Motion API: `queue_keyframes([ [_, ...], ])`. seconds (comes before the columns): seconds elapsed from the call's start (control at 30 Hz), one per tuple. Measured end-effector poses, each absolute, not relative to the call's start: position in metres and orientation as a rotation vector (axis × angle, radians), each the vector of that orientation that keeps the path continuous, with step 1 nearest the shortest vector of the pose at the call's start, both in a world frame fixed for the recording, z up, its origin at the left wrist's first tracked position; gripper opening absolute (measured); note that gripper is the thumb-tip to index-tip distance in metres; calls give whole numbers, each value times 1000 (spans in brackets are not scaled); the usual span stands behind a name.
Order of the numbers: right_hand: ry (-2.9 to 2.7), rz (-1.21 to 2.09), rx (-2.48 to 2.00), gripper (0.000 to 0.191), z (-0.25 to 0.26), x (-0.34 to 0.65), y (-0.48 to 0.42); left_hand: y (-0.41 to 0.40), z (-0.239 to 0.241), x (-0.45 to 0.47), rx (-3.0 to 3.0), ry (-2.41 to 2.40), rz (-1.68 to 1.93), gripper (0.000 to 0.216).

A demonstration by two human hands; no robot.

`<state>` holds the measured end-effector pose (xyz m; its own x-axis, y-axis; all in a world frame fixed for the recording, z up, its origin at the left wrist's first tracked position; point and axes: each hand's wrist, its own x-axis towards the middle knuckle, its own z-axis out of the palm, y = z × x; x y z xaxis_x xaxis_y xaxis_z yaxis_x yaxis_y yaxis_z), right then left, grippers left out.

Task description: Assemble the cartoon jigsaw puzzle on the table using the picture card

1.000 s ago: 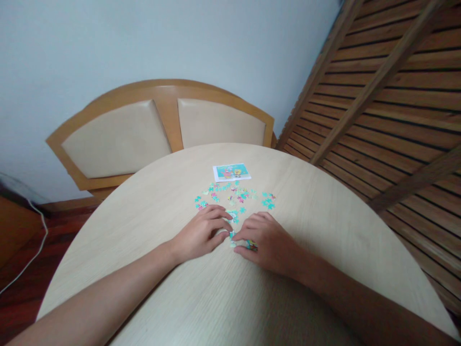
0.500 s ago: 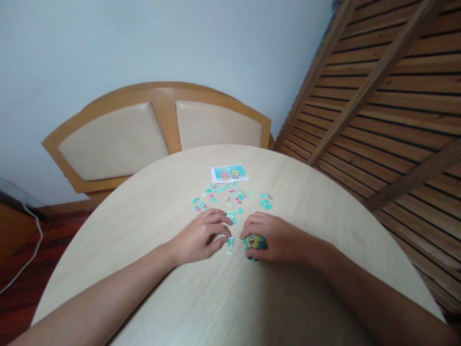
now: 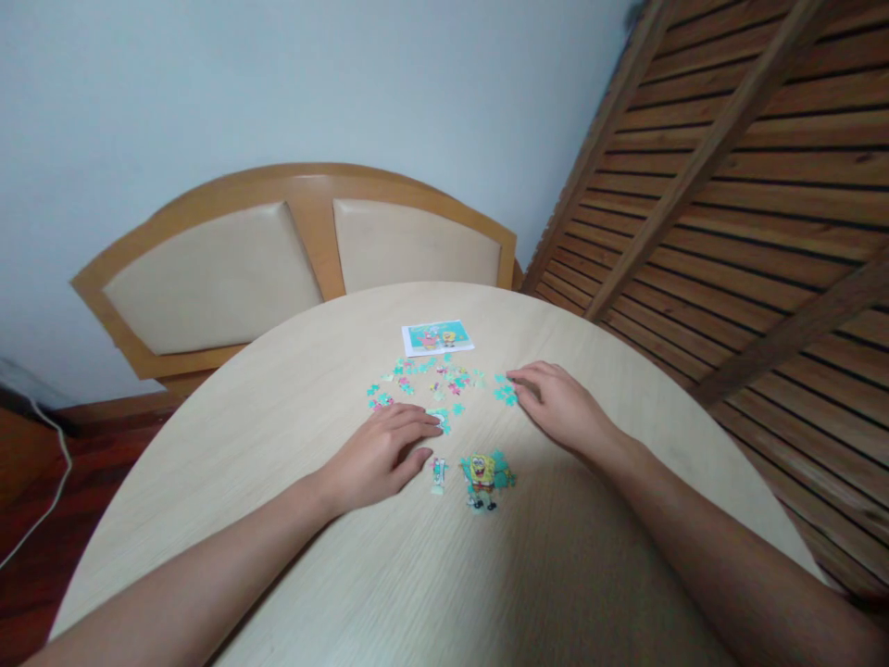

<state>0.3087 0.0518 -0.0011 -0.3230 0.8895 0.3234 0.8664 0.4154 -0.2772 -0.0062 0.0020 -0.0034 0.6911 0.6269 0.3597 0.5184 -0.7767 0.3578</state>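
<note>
My left hand (image 3: 381,454) rests palm down on the round table (image 3: 431,565), fingers stretched toward a small joined strip of puzzle pieces (image 3: 437,475). Just right of that strip lies an assembled cluster with a yellow cartoon figure (image 3: 484,475). My right hand (image 3: 561,408) lies farther back, fingers extended and touching the teal loose pieces (image 3: 506,394) at the right end of the scatter. Several loose puzzle pieces (image 3: 434,380) are spread between the hands and the reference picture card (image 3: 437,337).
A wooden bench with two beige padded backs (image 3: 292,259) stands behind the table against a pale wall. A slatted wooden wall (image 3: 750,185) runs along the right. A white cable (image 3: 48,500) trails on the floor at the left.
My right hand let go of the yellow-figure cluster, which now lies uncovered on the table, and moved back and right to the teal loose pieces. My left hand stayed nearly still.
</note>
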Motion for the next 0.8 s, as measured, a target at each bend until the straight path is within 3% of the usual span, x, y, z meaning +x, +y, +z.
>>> queue_keyframes([
  [0.33, -2223, 10, -1637, 35, -10, 305, 54, 12, -2, -17, 2644, 1261, 764, 22],
  [0.6, -2512, 125, -1314, 52, -17, 274, 43, 32, -4, -57, 2662, 1699, 589, 43],
  [0.8, -2593, 189, -1247, 55, -16, 274, 43, 33, -8, -67, 2625, 1764, 442, 52],
])
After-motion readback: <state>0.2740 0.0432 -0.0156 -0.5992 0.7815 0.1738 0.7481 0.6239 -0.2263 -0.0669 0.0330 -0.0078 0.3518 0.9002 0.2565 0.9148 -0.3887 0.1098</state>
